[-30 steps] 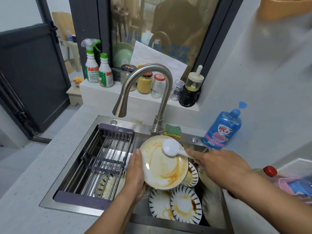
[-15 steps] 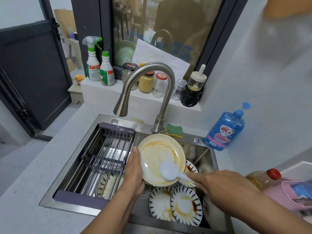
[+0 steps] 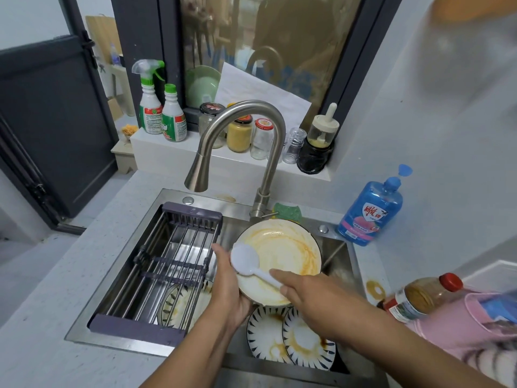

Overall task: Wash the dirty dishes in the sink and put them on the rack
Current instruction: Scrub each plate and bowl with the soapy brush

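Over the steel sink [image 3: 340,249] my left hand [image 3: 229,284] grips the left rim of a cream plate [image 3: 285,253] smeared with orange sauce, tilted toward me. My right hand [image 3: 310,295] holds the handle of a white spoon [image 3: 246,260], whose bowl lies against the plate's left edge. Below them in the sink lie several dirty blue-striped plates [image 3: 305,340]. Another striped plate [image 3: 181,303] sits under the purple-framed metal rack [image 3: 167,264] that spans the sink's left half. No water runs from the tap [image 3: 240,141].
A green sponge [image 3: 288,211] lies behind the tap. A blue dish soap bottle [image 3: 369,211] stands on the counter to the right. A red-capped bottle [image 3: 419,295] and a pink item are at the right edge. Spray bottles and jars line the window ledge.
The spoon moved across the plate from its upper right to its lower middle, then to its left edge. My left hand kept holding the plate.
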